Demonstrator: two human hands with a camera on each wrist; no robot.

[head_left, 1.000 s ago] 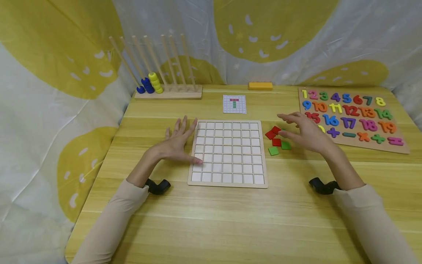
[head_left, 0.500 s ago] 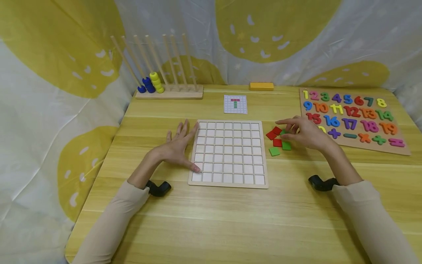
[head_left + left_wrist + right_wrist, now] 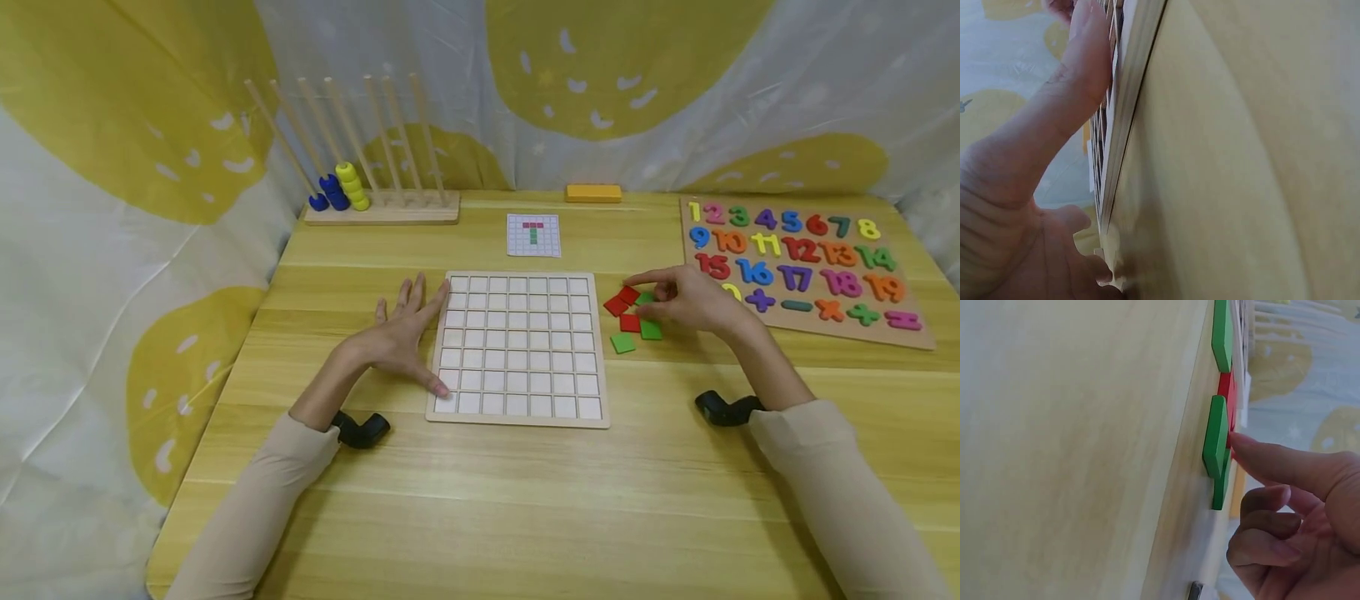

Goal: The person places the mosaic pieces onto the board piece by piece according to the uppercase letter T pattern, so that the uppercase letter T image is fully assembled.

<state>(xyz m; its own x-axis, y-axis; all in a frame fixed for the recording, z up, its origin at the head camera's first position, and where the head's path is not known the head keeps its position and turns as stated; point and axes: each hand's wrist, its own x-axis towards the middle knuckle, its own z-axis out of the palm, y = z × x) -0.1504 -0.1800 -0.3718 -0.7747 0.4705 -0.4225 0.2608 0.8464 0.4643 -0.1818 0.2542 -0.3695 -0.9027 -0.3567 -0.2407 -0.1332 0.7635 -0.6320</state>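
A square wooden grid board point(image 3: 517, 422) with white cells lies in the middle of the table. My left hand point(image 3: 401, 342) spreads at its left edge, thumb on the lower left cells; the left wrist view shows the thumb point(image 3: 1063, 94) over the board's rim. Right of the board lie loose red and green square tiles. My right hand point(image 3: 693, 298) pinches a red tile point(image 3: 628, 294) between thumb and index finger, its other fingers curled. The tile still lies among the others. Nearby are a second red tile point(image 3: 617, 306), a third red tile point(image 3: 629, 323) and green tiles point(image 3: 622, 342).
Behind the board lies a card point(image 3: 533, 248) showing a red and green T on a grid. A peg rack point(image 3: 382, 218) with blue and yellow beads stands at the back left. A number board point(image 3: 810, 321) lies at the right, an orange block point(image 3: 592, 193) at the back.
My right hand has come down to the tiles, its thumb and index finger closing toward the red tile. My left thumb has slid down the board's left side toward its near corner.
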